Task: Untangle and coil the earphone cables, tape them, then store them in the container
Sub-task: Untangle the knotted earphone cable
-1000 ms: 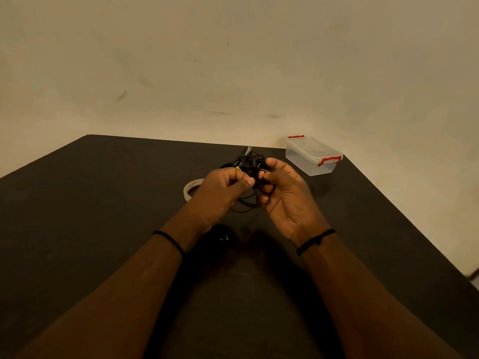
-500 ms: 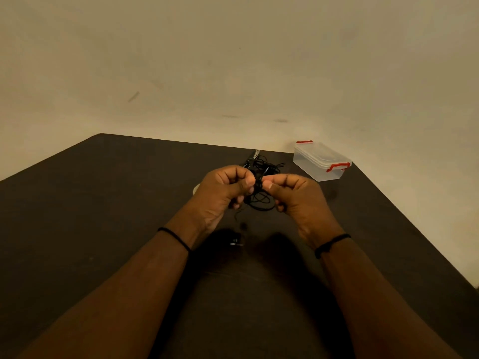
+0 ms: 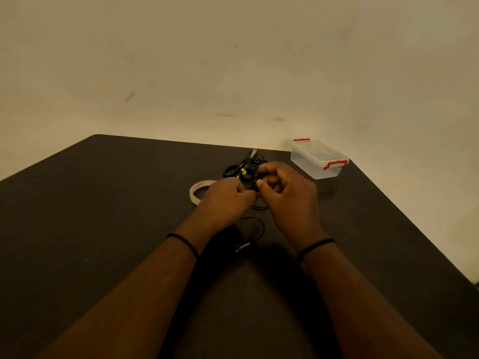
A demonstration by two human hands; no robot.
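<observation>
A tangle of black earphone cable (image 3: 248, 181) is held above the dark table (image 3: 103, 216) between both hands. My left hand (image 3: 225, 198) pinches it from the left and my right hand (image 3: 287, 195) grips it from the right with curled fingers. A loop of cable (image 3: 255, 222) hangs down toward the table, ending near a small plug (image 3: 242, 246). A roll of clear tape (image 3: 199, 190) lies flat just left of my left hand. The clear container (image 3: 317, 159) with red clips and its lid on stands at the far right corner.
Black-handled scissors (image 3: 238, 168) with a yellow label lie behind the hands, blades pointing to the far edge. A plain wall stands beyond the table. The right table edge runs diagonally close to the container.
The hands have lowered slightly and closed tighter round the tangle. The tape roll and the scissors now show beside and behind the hands, and a cable loop hangs lower.
</observation>
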